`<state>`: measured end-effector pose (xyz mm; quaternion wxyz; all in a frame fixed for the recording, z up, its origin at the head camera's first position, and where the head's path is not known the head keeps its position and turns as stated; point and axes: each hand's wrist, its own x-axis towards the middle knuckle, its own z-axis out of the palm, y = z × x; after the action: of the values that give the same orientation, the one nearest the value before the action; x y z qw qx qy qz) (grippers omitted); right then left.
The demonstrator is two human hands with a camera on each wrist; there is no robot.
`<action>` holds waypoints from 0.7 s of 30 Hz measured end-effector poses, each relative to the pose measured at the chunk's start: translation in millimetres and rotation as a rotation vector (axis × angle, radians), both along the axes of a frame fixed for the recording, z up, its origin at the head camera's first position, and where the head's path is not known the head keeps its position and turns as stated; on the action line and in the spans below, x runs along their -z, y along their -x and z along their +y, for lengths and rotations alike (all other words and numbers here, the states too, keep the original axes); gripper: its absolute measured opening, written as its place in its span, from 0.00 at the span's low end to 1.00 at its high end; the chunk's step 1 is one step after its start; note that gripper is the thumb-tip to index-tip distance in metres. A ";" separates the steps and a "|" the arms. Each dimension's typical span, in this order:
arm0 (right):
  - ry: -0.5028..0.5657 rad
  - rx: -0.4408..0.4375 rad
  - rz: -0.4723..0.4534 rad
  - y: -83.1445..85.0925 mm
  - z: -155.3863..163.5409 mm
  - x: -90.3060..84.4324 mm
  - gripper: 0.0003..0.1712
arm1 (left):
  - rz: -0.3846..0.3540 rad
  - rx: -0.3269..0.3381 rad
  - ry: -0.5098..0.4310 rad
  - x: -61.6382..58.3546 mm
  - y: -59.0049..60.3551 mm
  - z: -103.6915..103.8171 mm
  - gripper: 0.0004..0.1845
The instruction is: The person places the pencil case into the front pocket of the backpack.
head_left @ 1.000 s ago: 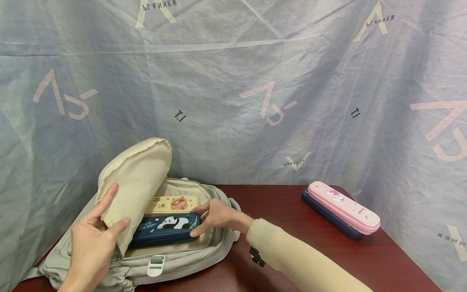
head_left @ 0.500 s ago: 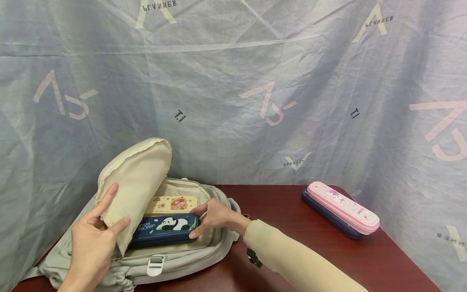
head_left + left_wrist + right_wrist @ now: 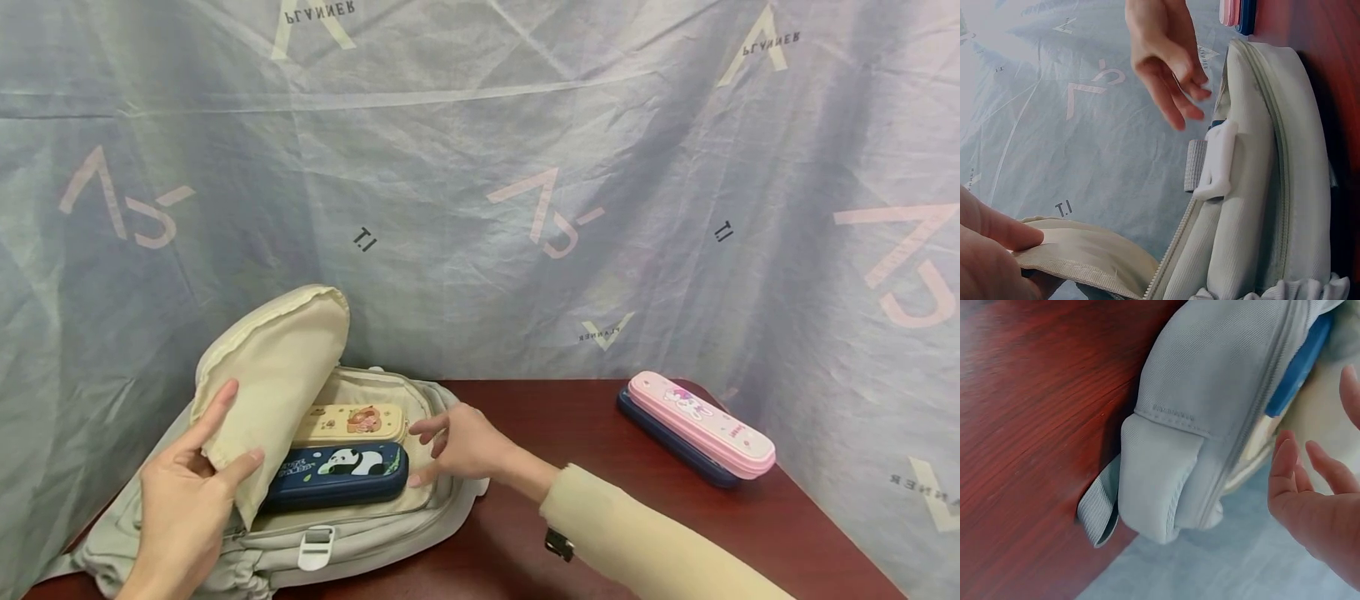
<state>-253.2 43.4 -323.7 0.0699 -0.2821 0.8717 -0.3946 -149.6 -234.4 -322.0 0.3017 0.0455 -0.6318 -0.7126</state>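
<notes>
A pale grey-green backpack (image 3: 375,546) lies on the table with its front compartment unzipped. My left hand (image 3: 183,492) pinches the edge of its cream-lined flap (image 3: 281,375) between thumb and fingers and holds it up. Inside sit a navy pencil case (image 3: 345,475) with a panda print and, behind it, a yellow pencil case (image 3: 352,422) with a cartoon figure. The flap hides their left ends. My right hand (image 3: 465,446) hovers just right of the navy case, fingers loosely bent and apart from it. In the right wrist view that hand (image 3: 1316,506) holds nothing.
On the right of the dark red table (image 3: 540,500), a pink pencil case (image 3: 705,425) with a rabbit print lies on top of a dark navy case (image 3: 675,446). A printed grey cloth (image 3: 450,250) hangs behind. A white buckle (image 3: 316,547) sits on the backpack's front.
My right hand has let go of the navy panda pencil case's right end and drawn back to the right. The left hand still holds the flap up.
</notes>
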 end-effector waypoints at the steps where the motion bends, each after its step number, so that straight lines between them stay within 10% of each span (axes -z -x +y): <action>1: 0.004 -0.004 0.018 -2.4 4.7 -1.2 0.34 | 0.002 -0.002 -0.002 -0.2 0.0 0.1 0.47; 21: -0.008 0.064 0.049 -25.1 132.5 -0.1 0.32 | 0.033 0.023 -0.028 0.8 0.9 0.8 0.47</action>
<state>-228.1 175.9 -323.6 0.0370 -0.2635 0.8832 -0.3863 -150.4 -233.6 -322.9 0.3034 0.0308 -0.6170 -0.7255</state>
